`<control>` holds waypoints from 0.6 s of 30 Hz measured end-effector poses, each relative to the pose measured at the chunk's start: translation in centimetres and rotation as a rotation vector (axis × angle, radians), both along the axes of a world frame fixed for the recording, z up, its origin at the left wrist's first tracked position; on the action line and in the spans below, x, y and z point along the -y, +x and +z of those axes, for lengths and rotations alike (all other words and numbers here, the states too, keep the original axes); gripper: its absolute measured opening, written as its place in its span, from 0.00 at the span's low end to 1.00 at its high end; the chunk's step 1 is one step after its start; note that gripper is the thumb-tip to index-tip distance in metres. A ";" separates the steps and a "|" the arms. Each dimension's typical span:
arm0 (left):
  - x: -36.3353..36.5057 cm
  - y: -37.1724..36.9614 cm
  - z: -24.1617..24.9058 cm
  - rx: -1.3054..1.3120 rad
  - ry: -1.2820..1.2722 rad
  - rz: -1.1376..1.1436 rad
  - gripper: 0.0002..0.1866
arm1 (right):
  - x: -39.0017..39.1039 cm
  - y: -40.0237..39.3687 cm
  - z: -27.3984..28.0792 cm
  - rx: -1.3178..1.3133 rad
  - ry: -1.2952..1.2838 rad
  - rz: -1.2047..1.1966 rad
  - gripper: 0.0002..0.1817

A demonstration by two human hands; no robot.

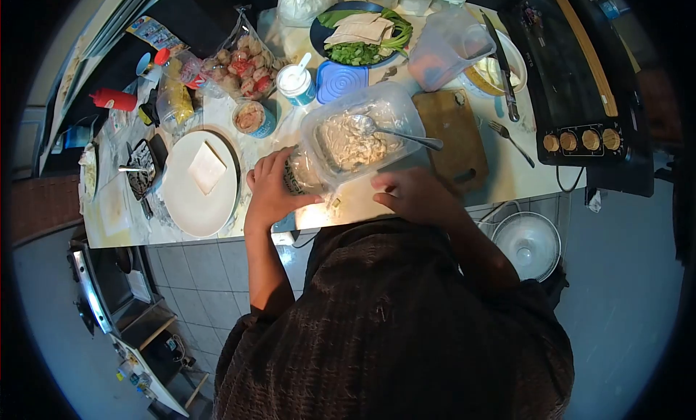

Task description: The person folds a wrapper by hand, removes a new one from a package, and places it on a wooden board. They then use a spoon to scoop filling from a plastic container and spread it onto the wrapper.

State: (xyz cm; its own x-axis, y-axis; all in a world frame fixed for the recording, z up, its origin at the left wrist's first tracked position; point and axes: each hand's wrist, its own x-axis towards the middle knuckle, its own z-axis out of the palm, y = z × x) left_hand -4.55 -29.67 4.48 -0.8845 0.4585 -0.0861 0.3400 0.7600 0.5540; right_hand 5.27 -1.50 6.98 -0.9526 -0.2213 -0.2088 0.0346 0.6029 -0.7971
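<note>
My left hand (272, 190) curves around a clear plastic package (304, 172) with dark printed letters and pale contents. Its thumb reaches along the package's near side. Beside the package is a clear plastic tub (406, 108) holding a creamy, shredded-looking mixture (348, 146). A metal spoon (409, 138) rests in the tub, its handle over the right rim. Close to the tub's near right corner, my right hand (415, 194) has thumb and index finger apart, with nothing visible between them. At left, a white plate (185, 202) carries one square pale slice (207, 168).
A wooden cutting board (453, 141) and a fork (512, 143) lie at right. A knife (504, 72) crosses a bowl (478, 79). Behind the tub are an open jar (255, 120), a white tub (296, 85), a blue lid (342, 82) and a plate of greens (362, 39).
</note>
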 end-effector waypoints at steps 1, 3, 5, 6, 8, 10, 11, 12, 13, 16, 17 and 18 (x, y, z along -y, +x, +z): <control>-0.2 0.3 0.6 -0.010 -0.089 -0.005 0.54 | 0.7 0.2 -1.1 -0.065 0.024 -0.023 0.17; -0.3 0.9 0.8 -0.016 -0.182 -0.001 0.55 | 1.2 0.4 -1.8 -0.128 0.044 -0.036 0.20; -0.2 1.2 0.6 -0.020 -0.182 0.019 0.56 | 1.6 0.3 -1.7 -0.249 0.036 -0.056 0.24; 0.0 1.2 0.4 -0.015 -0.187 0.026 0.56 | 1.8 0.2 -1.5 -0.245 0.031 -0.049 0.24; 0.3 1.2 -0.1 -0.021 -0.120 0.030 0.53 | 2.1 0.0 -1.3 -0.097 -0.029 -0.068 0.24; 0.7 1.0 -0.1 0.000 -0.078 -0.002 0.52 | 2.9 0.1 -1.3 -0.135 -0.039 -0.087 0.24; 0.9 1.1 0.0 0.018 -0.034 -0.041 0.51 | 3.3 0.2 -1.3 -0.175 -0.047 -0.111 0.23; 1.0 1.2 0.0 0.021 -0.039 -0.037 0.51 | 3.7 0.2 -1.3 -0.171 -0.052 -0.108 0.23; 1.0 1.3 0.1 0.041 -0.027 -0.077 0.51 | 4.1 0.1 -1.4 -0.095 -0.101 -0.120 0.20; 1.0 2.0 0.2 0.071 -0.005 -0.129 0.50 | 5.4 -0.3 -2.5 -0.001 -0.266 -0.152 0.15; 0.8 2.2 0.2 0.068 0.006 -0.156 0.50 | 5.9 -0.4 -3.3 0.014 -0.378 -0.175 0.13; 0.9 2.4 0.2 0.066 0.017 -0.183 0.50 | 6.3 -0.5 -4.2 0.019 -0.381 -0.174 0.13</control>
State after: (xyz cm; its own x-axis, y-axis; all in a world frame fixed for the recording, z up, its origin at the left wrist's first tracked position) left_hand -2.17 -30.53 4.66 -0.7787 0.6134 -0.1316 0.4347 0.6789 0.5917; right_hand 4.75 -7.79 2.78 -0.9793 -0.1222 -0.1611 0.1268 0.2490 -0.9602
